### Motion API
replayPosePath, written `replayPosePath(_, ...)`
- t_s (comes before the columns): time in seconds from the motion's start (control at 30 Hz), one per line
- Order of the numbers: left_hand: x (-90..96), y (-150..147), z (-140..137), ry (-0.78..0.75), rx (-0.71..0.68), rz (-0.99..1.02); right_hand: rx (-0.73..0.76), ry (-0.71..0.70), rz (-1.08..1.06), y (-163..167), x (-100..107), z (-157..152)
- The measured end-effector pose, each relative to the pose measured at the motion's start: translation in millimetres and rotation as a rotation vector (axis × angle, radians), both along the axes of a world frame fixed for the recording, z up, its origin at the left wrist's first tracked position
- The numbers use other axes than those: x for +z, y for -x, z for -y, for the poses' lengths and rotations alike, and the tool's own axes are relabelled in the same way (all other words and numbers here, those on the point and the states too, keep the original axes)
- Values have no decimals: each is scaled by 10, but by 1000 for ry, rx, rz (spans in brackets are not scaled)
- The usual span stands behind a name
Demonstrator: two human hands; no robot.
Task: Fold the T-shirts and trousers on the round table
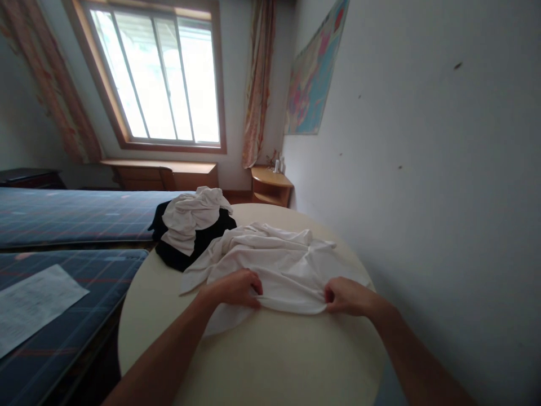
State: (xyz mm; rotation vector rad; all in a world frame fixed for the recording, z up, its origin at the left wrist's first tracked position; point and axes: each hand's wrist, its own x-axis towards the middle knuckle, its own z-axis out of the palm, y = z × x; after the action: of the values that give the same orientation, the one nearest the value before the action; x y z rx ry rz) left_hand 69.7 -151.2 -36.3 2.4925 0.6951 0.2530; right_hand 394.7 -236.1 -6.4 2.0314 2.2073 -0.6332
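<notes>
The window (154, 84) is flanked by patterned curtains (258, 84). Right of the window, a map (315, 79) is fixed to the wall (422, 124), with a corner shelf (273, 178) placed lower; below-left of the window, paper (42, 301) is laid on a plaid mattress (84, 327).

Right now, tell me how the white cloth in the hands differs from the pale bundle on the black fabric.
The white cloth lies loosely spread on the table; the pale bundle is heaped on black fabric. The left hand and right hand pinch the white cloth; neither touches the pale bundle. Both are light-coloured and wrinkled.
</notes>
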Motion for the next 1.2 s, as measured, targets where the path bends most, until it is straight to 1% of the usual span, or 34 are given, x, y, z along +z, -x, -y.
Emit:
replayPosePath(0.07, 20, -44, 57, 69, 5, -55, 11, 62, -16, 57, 48, 105)
replayPosePath(0.17, 82, -116, 187, 175, -10, -158, 29, 115, -44, 115, 93, 253)
replayPosePath(0.23, 133, -153, 297, 224, -44, -228, 36, 167, -48, 136, 119, 359)
replayPosePath(0.3, 177, -164, 403, 300, -96, -293, 51, 266, -65, 150, 149, 462)
replayPosePath(0.33, 194, -159, 445, 378, -134, -324, 65, 322, -86, 155, 164, 506)
replayPosePath(0.4, 220, -130, 498, 602, -226, -364, 109, 399, -148, 161, 188, 556)
replayPosePath(0.43, 229, -111, 506, 694, -254, -352, 132, 382, -175, 160, 192, 557)
replayPosePath(0.47, 234, -93, 502, 725, -252, -309, 155, 310, -197, 155, 188, 539)
replayPosePath(0.5, 231, -76, 487, 675, -211, -235, 175, 191, -211, 147, 173, 503)
replayPosePath(0.53, 217, -61, 464, 547, -137, -135, 193, 40, -216, 133, 145, 454)
replayPosePath(0.6, 145, -33, 408, 160, 35, 49, 219, -265, -204, 89, 43, 336)
replayPosePath(0.63, 86, -19, 382, -22, 96, 91, 224, -373, -182, 60, -31, 278)
replayPosePath(0.67, 14, -2, 361, -162, 134, 93, 220, -436, -149, 28, -119, 228)
replayPosePath(0.7, -63, 18, 349, -253, 153, 56, 209, -455, -109, -5, -215, 191)
replayPosePath(0.73, -139, 40, 347, -297, 170, 1, 192, -441, -73, -37, -314, 169)
replayPosePath(0.83, -305, 109, 418, -309, 223, -144, 134, -344, -6, -107, -558, 196)
replayPosePath(0.9, -341, 149, 525, -294, 236, -201, 113, -298, 13, -117, -614, 278)
replayPosePath(0.93, -340, 168, 592, -285, 239, -219, 111, -275, 17, -108, -602, 332)
replayPosePath(1.0, -316, 213, 744, -267, 236, -238, 116, -222, 16, -61, -504, 457)
replayPosePath(1.07, -270, 275, 904, -244, 226, -246, 118, -174, 13, 17, -342, 591)
replayPosePath(1.2, -110, 436, 1182, -152, 176, -303, 121, -119, 3, 212, -18, 790)
